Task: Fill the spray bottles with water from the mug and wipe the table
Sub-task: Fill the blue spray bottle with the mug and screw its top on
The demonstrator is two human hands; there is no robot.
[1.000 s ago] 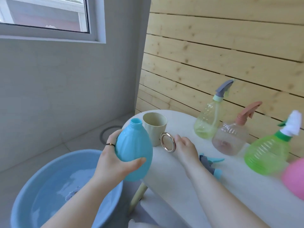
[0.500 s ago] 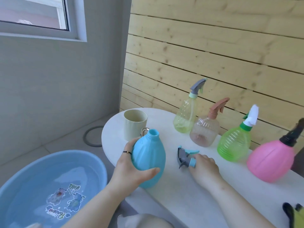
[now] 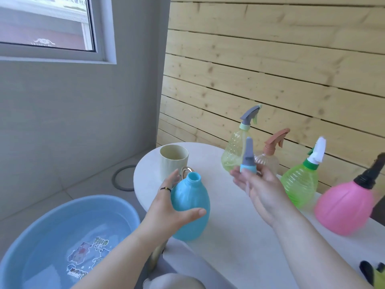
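Separately: blue bottle in wrap of left hand, spray head in pinch of right hand.

Lettering on basin sticker illegible.

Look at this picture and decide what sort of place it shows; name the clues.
Probably a home balcony or utility corner: a wooden plank wall meets a grey wall with a window, a blue basin of water sits on the tiled floor, and a small white table holds spray bottles.
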